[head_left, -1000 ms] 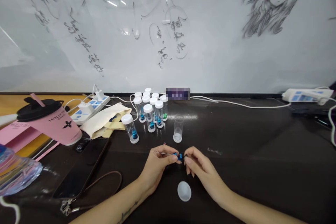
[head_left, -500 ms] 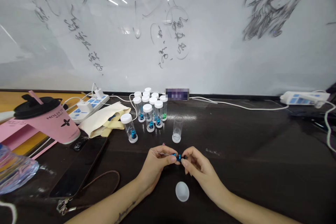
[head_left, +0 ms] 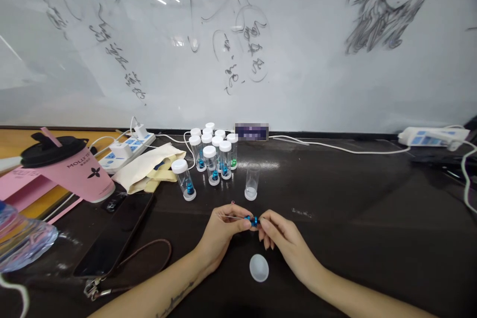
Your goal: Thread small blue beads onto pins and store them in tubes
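A small metallic blue piece [head_left: 254, 221] sits over the middle of the bench [head_left: 354, 208], pinched between thumb and fingers of the person's left hand [head_left: 224, 226], with a thin pale strand running back from it along the palm side. The right hand [head_left: 285, 236] meets it from the other side, its grip closed on the dark end.

Just beyond the fingers, a clear tube [head_left: 252, 184] stands uncapped; nearer the person, below the hands, lies a round whitish cap [head_left: 259, 268]. Left of that open tube stand white-capped tubes [head_left: 211, 166], most with blue bits inside and one with green; I see no print on them.

Farther left, a cream cloth pouch [head_left: 143, 169] lies near a black phone [head_left: 114, 238] and a white power strip [head_left: 128, 151]. The pink cup [head_left: 84, 176] with a black lid carries a dark flower mark and lettering I can read as "MOLLY TE" before it curves away.

At the back, a small dark sign [head_left: 252, 132] is blurred out. The whiteboard [head_left: 305, 59] behind bears black handwriting too loose for me to read, and a long-haired character drawn at the right.
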Motion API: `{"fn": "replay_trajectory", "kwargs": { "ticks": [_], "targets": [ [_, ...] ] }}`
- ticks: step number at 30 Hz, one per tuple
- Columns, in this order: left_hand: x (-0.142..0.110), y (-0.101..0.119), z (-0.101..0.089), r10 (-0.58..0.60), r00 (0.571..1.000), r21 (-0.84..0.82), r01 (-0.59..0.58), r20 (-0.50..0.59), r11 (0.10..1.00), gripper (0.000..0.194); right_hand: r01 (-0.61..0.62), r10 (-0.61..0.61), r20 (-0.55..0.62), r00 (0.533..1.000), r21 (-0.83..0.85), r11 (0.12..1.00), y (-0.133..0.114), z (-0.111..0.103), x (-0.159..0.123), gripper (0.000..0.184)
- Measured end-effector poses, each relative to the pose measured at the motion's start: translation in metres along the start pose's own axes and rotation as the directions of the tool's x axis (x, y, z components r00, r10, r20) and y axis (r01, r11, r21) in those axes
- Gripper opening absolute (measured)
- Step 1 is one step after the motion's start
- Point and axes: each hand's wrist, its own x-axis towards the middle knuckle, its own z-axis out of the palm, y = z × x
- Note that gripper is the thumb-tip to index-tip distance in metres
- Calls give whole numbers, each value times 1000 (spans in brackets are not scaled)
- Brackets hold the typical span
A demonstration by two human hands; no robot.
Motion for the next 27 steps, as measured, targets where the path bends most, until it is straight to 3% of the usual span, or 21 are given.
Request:
{"fn": "replay_trajectory", "kwargs": {
  "ticks": [5, 13, 22, 27],
  "targets": [
    [1, 0, 0, -5, 1000, 9, 5, -1, 1000, 17, 3, -3, 5, 1000, 10, 1000, 0, 0, 1, 29],
    [1, -3, -2, -12, 1000, 4, 12, 7, 1000, 17, -6, 6, 37, 999, -2, 1000, 3, -3, 3, 38],
    [1, -2, -2, 7, 1000, 19, -7, -6, 1000, 17, 12, -11, -28, 1000, 21, 1000, 6, -2, 4, 11],
    [3, -2, -2, 15, 1000, 17, -14, -24, 1000, 17, -6, 6, -49, 999, 14, 1000, 7, -3, 2, 13]
  ]
}}
